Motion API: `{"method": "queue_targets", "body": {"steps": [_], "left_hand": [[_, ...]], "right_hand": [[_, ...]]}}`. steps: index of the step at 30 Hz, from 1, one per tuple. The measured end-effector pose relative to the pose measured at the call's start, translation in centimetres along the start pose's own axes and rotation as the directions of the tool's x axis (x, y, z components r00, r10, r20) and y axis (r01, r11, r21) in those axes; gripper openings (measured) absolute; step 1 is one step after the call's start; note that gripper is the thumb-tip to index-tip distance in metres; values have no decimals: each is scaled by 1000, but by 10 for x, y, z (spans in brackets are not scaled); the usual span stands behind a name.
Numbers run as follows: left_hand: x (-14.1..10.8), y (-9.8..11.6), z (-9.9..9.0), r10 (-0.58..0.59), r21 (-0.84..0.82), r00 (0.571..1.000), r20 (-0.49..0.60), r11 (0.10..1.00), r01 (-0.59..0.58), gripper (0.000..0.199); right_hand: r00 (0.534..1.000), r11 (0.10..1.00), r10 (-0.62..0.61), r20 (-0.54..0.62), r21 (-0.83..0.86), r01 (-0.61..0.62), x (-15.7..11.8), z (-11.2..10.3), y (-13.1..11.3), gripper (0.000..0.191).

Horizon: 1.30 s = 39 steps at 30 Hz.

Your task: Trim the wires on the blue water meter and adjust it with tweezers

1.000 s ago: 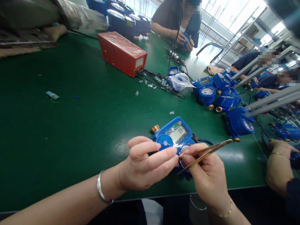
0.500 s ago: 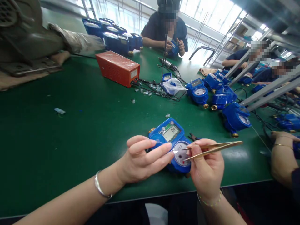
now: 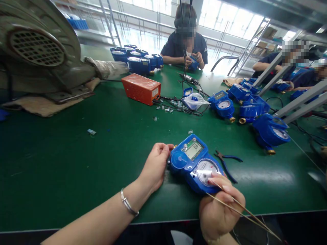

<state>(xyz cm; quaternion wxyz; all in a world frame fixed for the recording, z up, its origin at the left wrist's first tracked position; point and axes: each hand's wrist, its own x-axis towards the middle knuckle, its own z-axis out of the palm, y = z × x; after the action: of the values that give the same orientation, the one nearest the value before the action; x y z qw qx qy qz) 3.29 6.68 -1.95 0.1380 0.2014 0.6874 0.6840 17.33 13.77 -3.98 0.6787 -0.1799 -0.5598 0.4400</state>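
A blue water meter (image 3: pixel 190 165) lies on the green table, its small display lit and its round dial facing up. At its left end, by the brass fitting, my left hand (image 3: pixel 155 166) grips the meter with closed fingers; the fingertips are partly hidden behind it. In my right hand (image 3: pixel 222 207) are gold tweezers (image 3: pixel 255 217), their rear end slanting down to the right. Fingers of that hand also rest at the lower edge of the dial (image 3: pixel 205 170). Just right of the meter lie blue-handled pliers (image 3: pixel 226 165).
An orange box (image 3: pixel 141 89) with cables stands farther back, with small clear parts scattered near a plastic bag (image 3: pixel 195 101). More blue meters (image 3: pixel 222 104) stand at right. A large blower (image 3: pixel 38 51) occupies the left. A co-worker (image 3: pixel 185 47) sits opposite, holding a meter.
My left hand has left the dial area and taken hold of the meter's left end. My right hand has lowered, its tweezers swung downward. The pliers are uncovered, and the whole view has shifted.
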Motion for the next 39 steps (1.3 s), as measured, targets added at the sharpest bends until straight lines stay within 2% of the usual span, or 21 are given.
{"method": "queue_targets", "body": {"steps": [3, 7, 11, 14, 19, 20, 21, 22, 24, 25, 26, 27, 29, 30, 32, 34, 36, 39], "left_hand": [[-4, -3, 9, -223, -122, 974, 24, 967, 225, 23], [-25, -3, 17, -336, -188, 942, 14, 924, 332, 23], [-44, -2, 28, -367, -168, 928, 64, 913, 373, 18], [-53, 1, 32, -364, -124, 924, 113, 918, 377, 15], [-65, 11, 25, -278, -61, 951, 136, 956, 289, 19], [-66, 13, 24, -317, -67, 933, 169, 941, 331, 19], [-66, 15, 23, -396, -99, 893, 215, 901, 423, 18], [-66, 16, 24, -496, -145, 825, 271, 826, 544, 14], [-63, 17, 26, -653, -223, 654, 381, 622, 751, 1], [-60, 17, 28, -689, -244, 590, 420, 540, 805, 9], [-57, 16, 31, -702, -250, 546, 458, 488, 837, 16], [-53, 15, 33, -697, -246, 521, 493, 463, 852, 21], [-44, 13, 36, -660, -242, 500, 561, 447, 861, 27], [-40, 12, 37, -636, -244, 491, 595, 439, 865, 28], [-32, 9, 37, -586, -242, 474, 657, 432, 869, 30], [-24, 5, 35, -541, -229, 451, 710, 429, 874, 27], [-19, -1, 33, -499, -213, 432, 751, 436, 874, 25], [-15, -12, 29, -446, -224, 443, 778, 463, 858, 28]], "right_hand": [[998, 997, -37, -46, 60, 40, 18, 3, 19, 7], [1000, 996, 5, 5, 85, -6, 62, -1, 47, 11], [992, 995, 65, 107, 72, -73, 97, -8, 69, 19], [979, 994, 96, 179, 36, -104, 112, -11, 78, 23], [968, 994, 107, 228, -7, -109, 123, -7, 85, 25], [971, 995, 100, 218, -19, -98, 125, -7, 84, 25], [976, 996, 87, 198, -33, -82, 126, -7, 81, 26], [983, 997, 69, 168, -47, -62, 126, -8, 77, 26], [995, 998, 21, 99, -67, -15, 122, -14, 61, 22], [997, 998, 2, 71, -67, 3, 117, -19, 50, 19], [998, 998, -13, 58, -68, 17, 109, -23, 38, 15], [997, 997, -16, 71, -71, 21, 98, -28, 25, 11], [981, 994, 28, 190, -113, -7, 72, -37, 2, 2], [959, 988, 83, 270, -146, -44, 58, -40, -7, 7], [929, 978, 148, 339, -188, -87, 36, -41, -20, 19], [936, 982, 133, 326, -174, -79, 23, -38, -26, 25], [946, 990, 89, 313, -133, -49, 17, -34, -27, 23], [929, 987, 98, 356, -154, -45, 14, -34, -23, 17]]}}
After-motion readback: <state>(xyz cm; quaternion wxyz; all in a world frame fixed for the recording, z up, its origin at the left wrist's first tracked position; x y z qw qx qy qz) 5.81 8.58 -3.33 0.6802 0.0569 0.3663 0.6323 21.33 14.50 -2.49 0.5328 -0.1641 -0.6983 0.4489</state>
